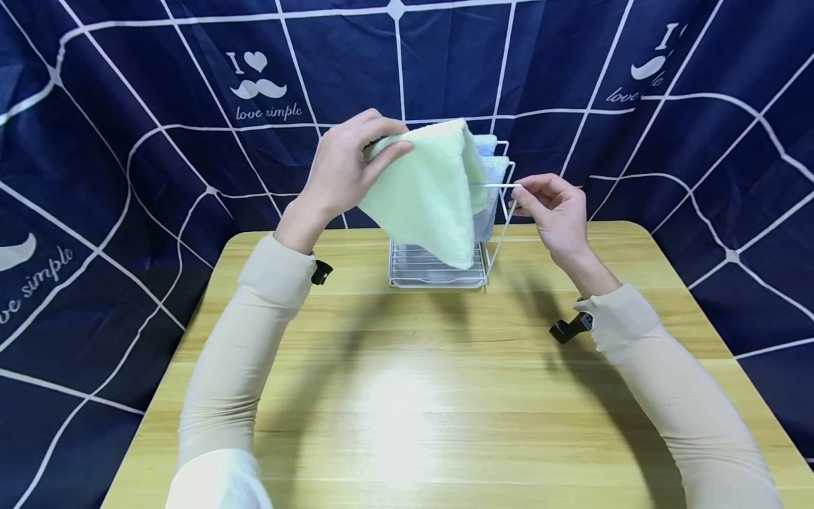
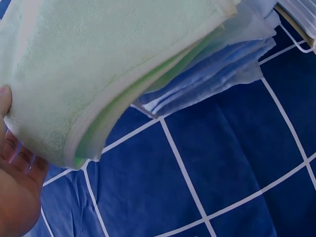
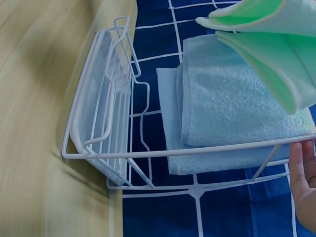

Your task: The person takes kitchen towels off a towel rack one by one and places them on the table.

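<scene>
Head view, and from where I stand the left hand (image 1: 356, 159) pinches a fluffy, pale green towel (image 1: 426, 198) near its corner, folded into a peaked tent at the white wire rack (image 1: 439, 285); one thin rod runs into its fold. The right hand (image 1: 556, 215) pinches that rod's bent end. Plush light-blue towels (image 1: 486, 212) hang behind, above the smooth wood-grained table (image 1: 407, 339).

A white glare patch blooms on the brightly lit worktop (image 1: 483, 424), soft shadows flanking the glare; both wrist views are dimmer and hazier
</scene>
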{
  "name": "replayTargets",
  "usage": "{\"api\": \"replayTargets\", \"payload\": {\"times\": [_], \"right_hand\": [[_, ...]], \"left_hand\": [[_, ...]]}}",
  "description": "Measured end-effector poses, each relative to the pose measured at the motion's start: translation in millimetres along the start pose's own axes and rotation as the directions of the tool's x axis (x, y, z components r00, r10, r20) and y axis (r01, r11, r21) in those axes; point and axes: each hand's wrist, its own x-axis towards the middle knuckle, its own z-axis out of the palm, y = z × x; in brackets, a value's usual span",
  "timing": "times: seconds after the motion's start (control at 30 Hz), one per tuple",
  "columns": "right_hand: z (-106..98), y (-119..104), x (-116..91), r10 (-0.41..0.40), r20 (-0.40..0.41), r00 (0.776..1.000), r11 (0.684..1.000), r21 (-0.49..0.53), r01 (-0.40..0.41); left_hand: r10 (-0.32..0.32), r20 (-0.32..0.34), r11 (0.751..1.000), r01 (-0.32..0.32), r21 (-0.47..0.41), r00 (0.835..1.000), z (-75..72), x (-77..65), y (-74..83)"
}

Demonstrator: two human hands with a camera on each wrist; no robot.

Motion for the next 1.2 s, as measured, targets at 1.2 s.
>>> {"api": "replayTargets", "payload": {"times": [1.2], "right_hand": [[-1,1,0,-0.017,0.005,1.000,1.000,-0.012,0.017]], "left_hand": [[0.016,-0.152,0.999,-0.022,-0.034,0.988,-50.4,-5.1,-14.6]]}}
